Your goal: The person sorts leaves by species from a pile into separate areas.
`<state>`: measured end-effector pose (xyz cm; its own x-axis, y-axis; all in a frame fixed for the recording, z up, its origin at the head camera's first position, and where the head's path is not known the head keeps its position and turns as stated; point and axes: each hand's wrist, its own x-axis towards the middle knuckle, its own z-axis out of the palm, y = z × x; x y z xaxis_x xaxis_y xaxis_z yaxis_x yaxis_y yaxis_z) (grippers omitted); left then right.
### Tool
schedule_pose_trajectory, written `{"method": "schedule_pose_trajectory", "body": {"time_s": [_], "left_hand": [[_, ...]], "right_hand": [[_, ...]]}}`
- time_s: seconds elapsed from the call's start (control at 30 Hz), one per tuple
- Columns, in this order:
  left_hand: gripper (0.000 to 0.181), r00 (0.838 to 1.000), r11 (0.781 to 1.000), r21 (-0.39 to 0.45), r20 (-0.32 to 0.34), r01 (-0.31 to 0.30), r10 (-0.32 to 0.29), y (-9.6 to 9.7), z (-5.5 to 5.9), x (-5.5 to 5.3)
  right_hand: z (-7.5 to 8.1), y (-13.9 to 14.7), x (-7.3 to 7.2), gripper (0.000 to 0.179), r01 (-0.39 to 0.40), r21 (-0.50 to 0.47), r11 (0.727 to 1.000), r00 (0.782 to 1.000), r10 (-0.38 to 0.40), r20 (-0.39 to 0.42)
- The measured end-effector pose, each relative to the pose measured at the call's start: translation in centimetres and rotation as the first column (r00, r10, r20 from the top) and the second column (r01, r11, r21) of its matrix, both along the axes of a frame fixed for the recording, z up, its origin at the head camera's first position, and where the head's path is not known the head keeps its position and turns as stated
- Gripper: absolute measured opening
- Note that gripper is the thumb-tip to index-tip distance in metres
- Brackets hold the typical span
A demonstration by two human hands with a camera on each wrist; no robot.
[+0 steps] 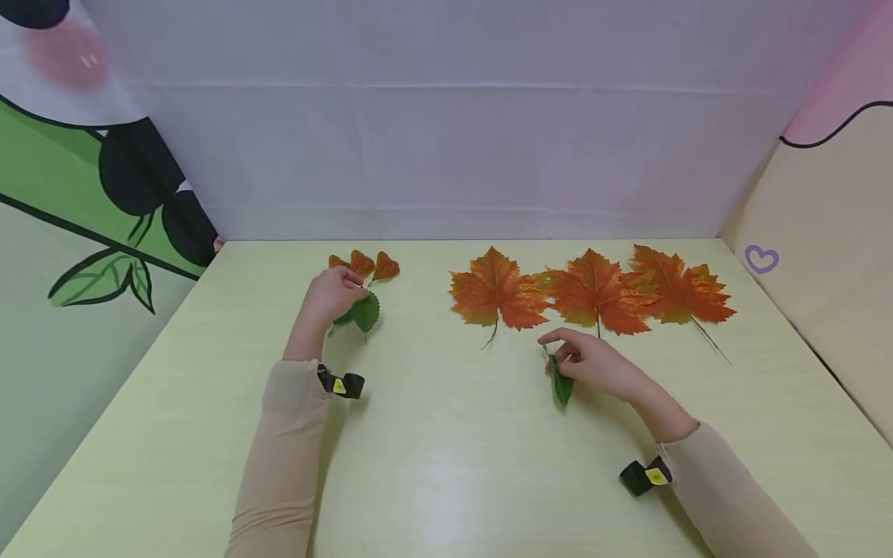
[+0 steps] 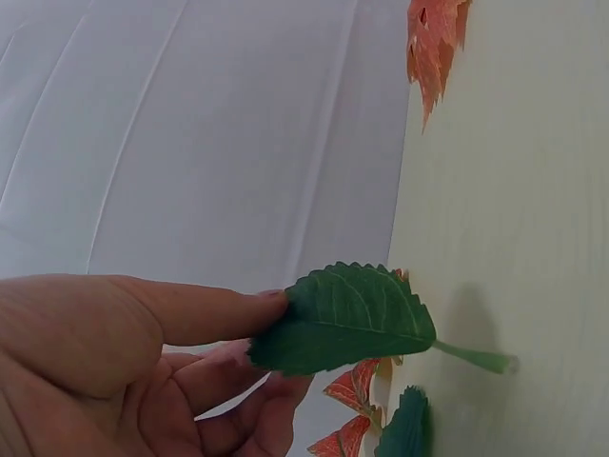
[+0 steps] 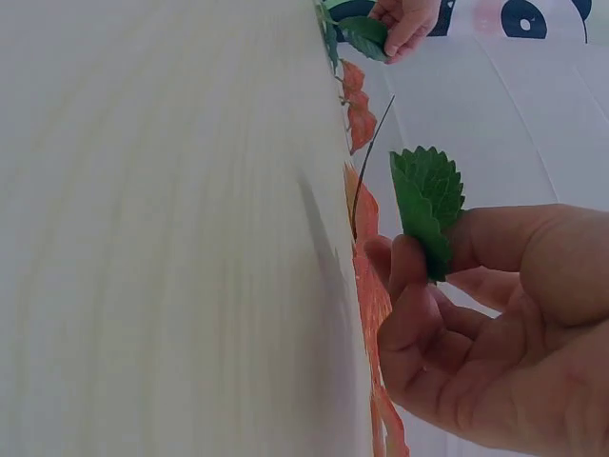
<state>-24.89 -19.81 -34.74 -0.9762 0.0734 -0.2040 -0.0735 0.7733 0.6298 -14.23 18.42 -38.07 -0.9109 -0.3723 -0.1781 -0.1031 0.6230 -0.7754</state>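
Note:
My left hand (image 1: pixel 336 294) pinches a serrated green leaf (image 2: pixel 347 319) by its broad end between thumb and fingers. That leaf's short stem points down toward the table in the left wrist view. Close to it is another green leaf (image 2: pixel 406 427), beside a group of three small orange leaves (image 1: pixel 362 263) partly behind the hand. At the middle right, my right hand (image 1: pixel 593 360) pinches a second serrated green leaf (image 3: pixel 426 205) between thumb and fingers. It hangs over the table, just in front of the large maple leaves.
Three large orange maple leaves (image 1: pixel 497 291) with thin stems lie in a row along the back right of the pale table (image 1: pixel 446 465), their edges overlapping. A lilac cloth backdrop (image 1: pixel 446 155) rises behind the table. Printed panels (image 1: pixel 823 256) stand at both sides.

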Motion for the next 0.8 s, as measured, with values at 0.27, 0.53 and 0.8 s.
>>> {"method": "schedule_pose_trajectory", "body": {"time_s": [0.27, 0.53, 0.8], "left_hand": [[0.028, 1.0, 1.0, -0.025, -0.03, -0.004, 0.003, -0.2, -0.5, 0.0], [0.031, 0.997, 0.998, -0.016, -0.053, -0.056, 0.055, -0.3, -0.9, 0.1], [0.034, 0.992, 0.994, -0.046, -0.084, -0.099, 0.095, -0.4, -1.2, 0.0]], "right_hand": [[0.2, 0.1, 0.1, 0.025, -0.021, -0.001, 1.0, 0.998, 0.021, -0.067], [0.0, 0.1, 0.0, 0.016, 0.022, -0.019, 1.0, 0.996, -0.024, -0.087], [0.0, -0.1, 0.0, 0.006, 0.039, -0.073, 0.997, 0.994, -0.046, -0.096]]}}
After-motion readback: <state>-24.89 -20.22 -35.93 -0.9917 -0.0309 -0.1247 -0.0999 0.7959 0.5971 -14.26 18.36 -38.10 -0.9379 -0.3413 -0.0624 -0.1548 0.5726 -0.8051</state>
